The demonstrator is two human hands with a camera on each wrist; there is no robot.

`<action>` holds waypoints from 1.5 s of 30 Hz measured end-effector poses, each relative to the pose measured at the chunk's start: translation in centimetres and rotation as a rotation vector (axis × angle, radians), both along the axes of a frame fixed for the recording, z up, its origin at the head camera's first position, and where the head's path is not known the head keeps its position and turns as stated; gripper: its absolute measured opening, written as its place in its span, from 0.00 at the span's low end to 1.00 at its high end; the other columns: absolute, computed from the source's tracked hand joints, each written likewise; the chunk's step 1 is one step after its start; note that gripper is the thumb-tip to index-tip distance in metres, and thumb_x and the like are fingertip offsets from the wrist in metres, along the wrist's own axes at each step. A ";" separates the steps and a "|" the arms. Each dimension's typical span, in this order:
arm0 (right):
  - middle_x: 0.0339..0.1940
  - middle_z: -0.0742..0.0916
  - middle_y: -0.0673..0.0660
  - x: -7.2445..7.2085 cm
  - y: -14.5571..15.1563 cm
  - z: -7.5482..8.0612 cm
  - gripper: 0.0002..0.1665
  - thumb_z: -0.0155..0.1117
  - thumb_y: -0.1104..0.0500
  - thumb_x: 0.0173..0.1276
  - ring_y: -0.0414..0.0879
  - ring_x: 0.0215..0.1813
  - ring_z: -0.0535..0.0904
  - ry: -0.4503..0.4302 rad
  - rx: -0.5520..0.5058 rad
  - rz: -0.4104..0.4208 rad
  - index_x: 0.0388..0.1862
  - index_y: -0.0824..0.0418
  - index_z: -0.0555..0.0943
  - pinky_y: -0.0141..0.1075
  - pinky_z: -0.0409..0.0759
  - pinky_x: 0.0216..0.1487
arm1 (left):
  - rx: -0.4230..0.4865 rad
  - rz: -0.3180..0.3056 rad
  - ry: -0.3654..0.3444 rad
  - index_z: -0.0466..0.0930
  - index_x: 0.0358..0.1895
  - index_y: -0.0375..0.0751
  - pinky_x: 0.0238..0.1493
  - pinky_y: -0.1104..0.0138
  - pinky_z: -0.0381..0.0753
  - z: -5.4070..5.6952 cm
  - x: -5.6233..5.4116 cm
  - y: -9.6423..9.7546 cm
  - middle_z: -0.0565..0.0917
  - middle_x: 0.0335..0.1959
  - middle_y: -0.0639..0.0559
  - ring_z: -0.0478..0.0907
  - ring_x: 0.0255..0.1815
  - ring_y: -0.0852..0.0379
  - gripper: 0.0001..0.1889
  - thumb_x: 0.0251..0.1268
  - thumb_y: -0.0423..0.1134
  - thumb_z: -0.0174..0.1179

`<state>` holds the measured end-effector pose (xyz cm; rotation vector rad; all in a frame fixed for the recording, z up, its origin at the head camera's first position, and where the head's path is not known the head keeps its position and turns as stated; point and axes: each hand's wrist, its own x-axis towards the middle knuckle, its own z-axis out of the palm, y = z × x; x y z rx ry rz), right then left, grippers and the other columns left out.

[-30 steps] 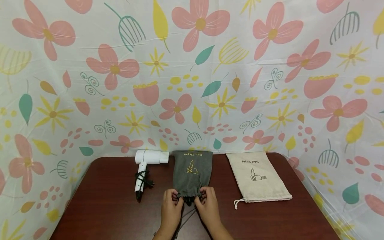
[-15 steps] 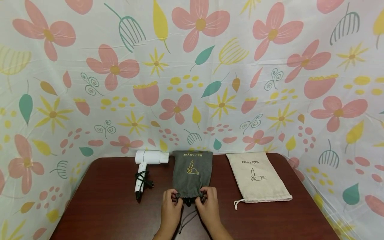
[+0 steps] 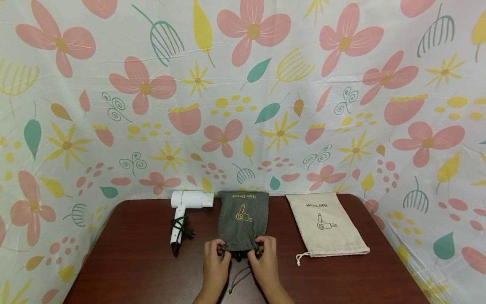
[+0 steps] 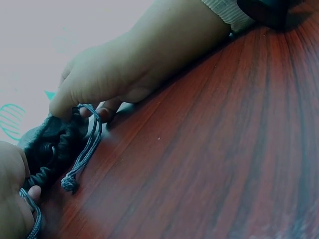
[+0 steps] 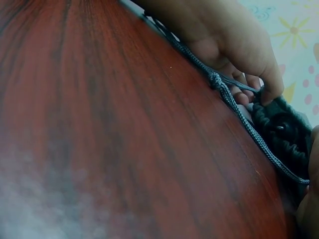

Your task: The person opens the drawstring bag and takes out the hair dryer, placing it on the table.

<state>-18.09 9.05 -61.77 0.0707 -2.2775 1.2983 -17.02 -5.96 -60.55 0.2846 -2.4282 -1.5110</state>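
A grey drawstring bag (image 3: 244,230) printed "Hair Dryer" lies flat at the table's middle, its mouth towards me. My left hand (image 3: 215,268) pinches the left side of that mouth. On the other side, my right hand (image 3: 265,261) pinches the right. Between them the gathered opening shows a dark, shiny thing inside (image 5: 280,127), too dim to identify. A grey drawstring (image 4: 93,142) with a knot runs by the right hand in the left wrist view. Another length of cord (image 5: 252,132) hangs between the hands in the right wrist view. Some fingertips are hidden.
To the left lies a white hair dryer (image 3: 191,199) with its black cord (image 3: 180,226) wound round the handle. A beige drawstring bag (image 3: 327,230), also printed "Hair Dryer", lies on the right. Behind the brown table (image 3: 133,253) hangs a floral cloth (image 3: 182,63).
The drawstring loop below the bag has drawn up and shortened. Both hands have spread very slightly apart while keeping their grip on the bag's mouth.
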 end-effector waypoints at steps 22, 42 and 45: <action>0.47 0.74 0.54 0.1 0.1 0.3 0.23 0.66 0.74 0.53 0.36 0.41 0.67 -0.046 -0.001 -0.007 0.46 0.58 0.75 0.30 0.73 0.42 | 0.021 -0.009 0.009 0.75 0.48 0.48 0.28 0.70 0.70 0.0 0.1 -0.2 0.67 0.44 0.48 0.65 0.31 0.60 0.13 0.65 0.28 0.58; 0.46 0.75 0.53 -0.2 0.5 0.3 0.14 0.57 0.72 0.64 0.38 0.37 0.69 -0.162 -0.131 -0.035 0.42 0.55 0.78 0.30 0.72 0.40 | 0.035 0.012 -0.041 0.74 0.47 0.48 0.28 0.69 0.67 0.2 0.0 -0.5 0.68 0.45 0.48 0.63 0.28 0.59 0.07 0.71 0.33 0.53; 0.47 0.75 0.53 -0.1 0.5 0.4 0.14 0.55 0.71 0.67 0.39 0.37 0.68 -0.181 -0.140 -0.029 0.44 0.54 0.78 0.31 0.71 0.40 | 0.043 0.012 -0.047 0.74 0.48 0.48 0.27 0.69 0.67 0.1 0.0 -0.5 0.68 0.45 0.48 0.63 0.28 0.59 0.07 0.73 0.34 0.52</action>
